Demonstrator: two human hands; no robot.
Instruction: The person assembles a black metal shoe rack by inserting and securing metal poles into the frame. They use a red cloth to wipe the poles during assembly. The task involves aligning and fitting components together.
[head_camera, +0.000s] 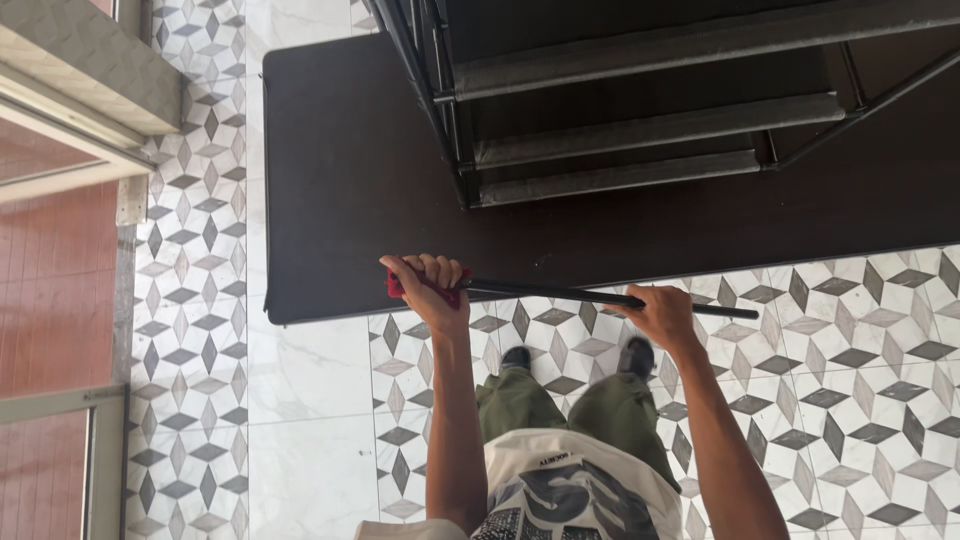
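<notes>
Nearest the camera are the person's printed white shirt and olive-green trousers, with two dark shoes planted on the floor of grey, white and dark diamond tiles.

Both forearms extend forward from the body. The left hand is closed in a fist around a red grip at one end of a thin black rod; the fingers wrap over the top of it. The right hand is closed around the same rod farther along its shaft, well apart from the left hand.

The rod is held in the air above the floor, roughly level. Its long axis runs across the view from left to right, sloping slightly downward toward the right — the red-gripped end points left, and the bare black end projects just past the right hand. The rod lies nearly parallel to the near edge of the counter and just in front of it.

The counter is a dark brown, flat-topped slab beyond the hands. A black metal frame with several grey crossbars stands over its far part.

At the left, past a strip of white marble flooring, a light-coloured door frame borders red-brown flooring.
</notes>
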